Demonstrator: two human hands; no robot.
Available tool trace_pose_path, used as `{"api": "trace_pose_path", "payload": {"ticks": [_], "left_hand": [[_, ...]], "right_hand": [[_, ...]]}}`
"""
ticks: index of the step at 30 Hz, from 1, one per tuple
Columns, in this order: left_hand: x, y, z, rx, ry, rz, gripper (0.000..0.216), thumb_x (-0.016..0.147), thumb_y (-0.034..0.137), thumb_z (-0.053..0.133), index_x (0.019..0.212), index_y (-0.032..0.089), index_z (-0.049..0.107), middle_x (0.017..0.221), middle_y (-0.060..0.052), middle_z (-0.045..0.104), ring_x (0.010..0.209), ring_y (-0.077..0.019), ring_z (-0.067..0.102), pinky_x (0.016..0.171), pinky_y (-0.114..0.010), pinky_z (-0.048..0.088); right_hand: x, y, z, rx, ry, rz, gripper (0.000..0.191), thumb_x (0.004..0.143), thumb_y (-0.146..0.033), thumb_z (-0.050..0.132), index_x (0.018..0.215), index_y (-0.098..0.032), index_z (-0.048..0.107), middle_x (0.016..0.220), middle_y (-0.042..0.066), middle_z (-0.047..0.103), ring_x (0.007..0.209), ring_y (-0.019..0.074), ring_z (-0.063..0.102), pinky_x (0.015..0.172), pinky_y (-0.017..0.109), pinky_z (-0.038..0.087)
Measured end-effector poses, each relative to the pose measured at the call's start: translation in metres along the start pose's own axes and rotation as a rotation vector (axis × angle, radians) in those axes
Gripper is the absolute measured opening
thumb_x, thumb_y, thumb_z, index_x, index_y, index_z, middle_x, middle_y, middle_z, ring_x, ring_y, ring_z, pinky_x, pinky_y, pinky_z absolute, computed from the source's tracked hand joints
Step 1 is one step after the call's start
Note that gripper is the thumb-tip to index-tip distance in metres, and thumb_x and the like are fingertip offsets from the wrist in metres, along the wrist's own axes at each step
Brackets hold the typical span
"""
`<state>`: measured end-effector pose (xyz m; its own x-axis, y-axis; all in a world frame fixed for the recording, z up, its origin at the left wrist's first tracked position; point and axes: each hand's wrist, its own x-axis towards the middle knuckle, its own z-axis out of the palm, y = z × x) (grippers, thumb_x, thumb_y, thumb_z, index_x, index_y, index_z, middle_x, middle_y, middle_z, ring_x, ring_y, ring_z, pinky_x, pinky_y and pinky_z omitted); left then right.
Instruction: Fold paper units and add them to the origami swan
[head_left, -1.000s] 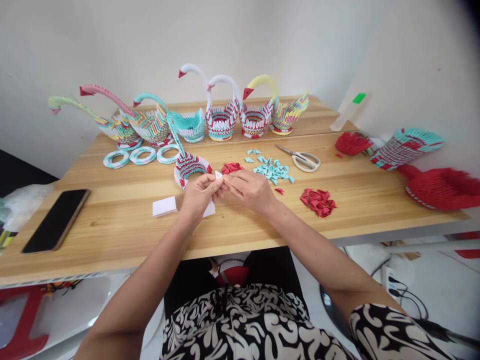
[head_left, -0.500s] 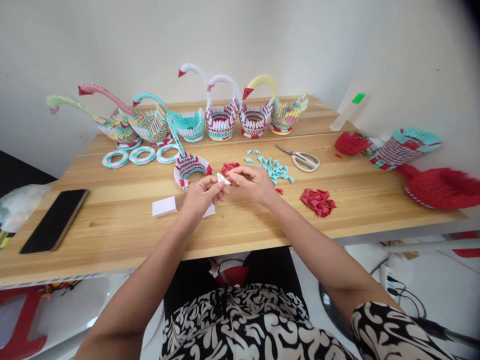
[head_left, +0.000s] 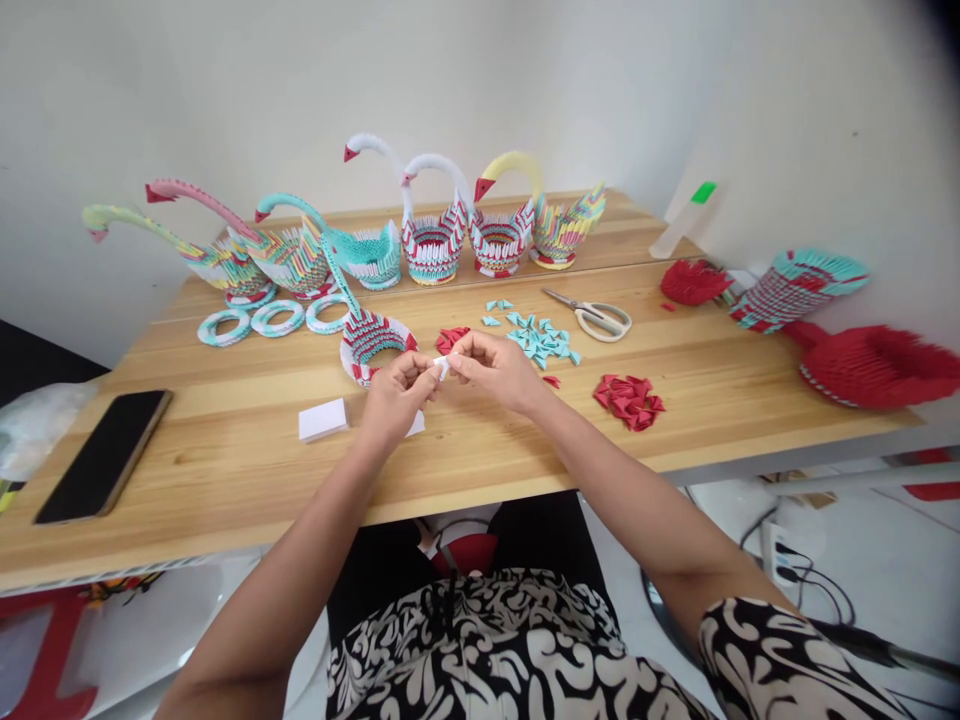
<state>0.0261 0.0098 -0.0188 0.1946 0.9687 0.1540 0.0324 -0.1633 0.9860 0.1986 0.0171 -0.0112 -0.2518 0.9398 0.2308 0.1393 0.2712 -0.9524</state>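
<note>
My left hand [head_left: 399, 395] and my right hand [head_left: 499, 368] meet above the table, both pinching one small white folded paper piece [head_left: 441, 368]. Fingers cover much of it. Just behind lies a pile of red folded paper pieces [head_left: 451, 340]. To the left of that pile is a ring-shaped paper basket [head_left: 358, 345] in red, white and turquoise. A white paper stack [head_left: 324, 420] rests left of my left hand, and a white sheet [head_left: 416, 424] shows partly beneath that hand. Turquoise folded pieces [head_left: 541, 340] are scattered beyond my right hand.
Scissors [head_left: 600, 318] lie behind another red paper pile [head_left: 628, 402]. Several paper swans [head_left: 435, 245] line the table's back, with turquoise rings [head_left: 223, 328] before them. A phone [head_left: 105, 455] lies at left. Red paper models [head_left: 877, 365] and a green-capped bottle [head_left: 684, 222] stand at right.
The white paper piece has turned between my fingers, showing less of its triangular shape, and my hands are closer together. The whole view has shifted slightly.
</note>
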Motion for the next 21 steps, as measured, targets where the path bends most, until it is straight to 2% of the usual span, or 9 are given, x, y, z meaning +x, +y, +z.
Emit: {"api": "trace_pose_path", "payload": {"ticks": [5, 9, 16, 21], "left_hand": [[0.0001, -0.0048, -0.0001, 0.037, -0.045, 0.052, 0.024, 0.084, 0.039, 0.062, 0.078, 0.017, 0.056, 0.063, 0.001, 0.061, 0.052, -0.0085, 0.052, 0.048, -0.019, 0.04], [-0.0005, -0.006, 0.0001, -0.005, -0.07, 0.032, 0.026, 0.085, 0.041, 0.062, 0.081, 0.016, 0.056, 0.065, 0.0, 0.064, 0.052, -0.0099, 0.057, 0.047, -0.02, 0.042], [-0.0004, -0.0037, -0.0008, -0.093, -0.038, 0.04, 0.03, 0.08, 0.043, 0.068, 0.08, 0.015, 0.059, 0.063, -0.002, 0.066, 0.05, -0.0105, 0.058, 0.046, -0.021, 0.044], [-0.0005, -0.0054, -0.0007, -0.104, -0.049, 0.011, 0.03, 0.076, 0.042, 0.073, 0.083, 0.015, 0.063, 0.067, -0.002, 0.068, 0.054, -0.0103, 0.059, 0.047, -0.019, 0.043]], "right_hand": [[0.0, 0.0032, 0.0008, 0.075, -0.021, -0.023, 0.026, 0.085, -0.043, 0.06, 0.079, -0.018, 0.056, 0.067, -0.002, 0.057, 0.061, 0.0103, 0.053, 0.062, 0.024, 0.046], [0.0014, 0.0037, 0.0004, 0.156, -0.082, 0.012, 0.028, 0.084, -0.045, 0.061, 0.085, -0.017, 0.058, 0.074, 0.0, 0.061, 0.065, 0.0112, 0.056, 0.065, 0.025, 0.047], [0.0011, 0.0056, -0.0014, -0.124, -0.062, 0.0, 0.023, 0.083, -0.04, 0.062, 0.079, -0.017, 0.059, 0.067, -0.001, 0.058, 0.064, 0.0118, 0.052, 0.06, 0.024, 0.039], [0.0007, 0.0075, -0.0012, -0.076, -0.042, -0.026, 0.022, 0.085, -0.038, 0.058, 0.077, -0.018, 0.056, 0.068, -0.002, 0.058, 0.063, 0.0114, 0.052, 0.061, 0.025, 0.039]]}}
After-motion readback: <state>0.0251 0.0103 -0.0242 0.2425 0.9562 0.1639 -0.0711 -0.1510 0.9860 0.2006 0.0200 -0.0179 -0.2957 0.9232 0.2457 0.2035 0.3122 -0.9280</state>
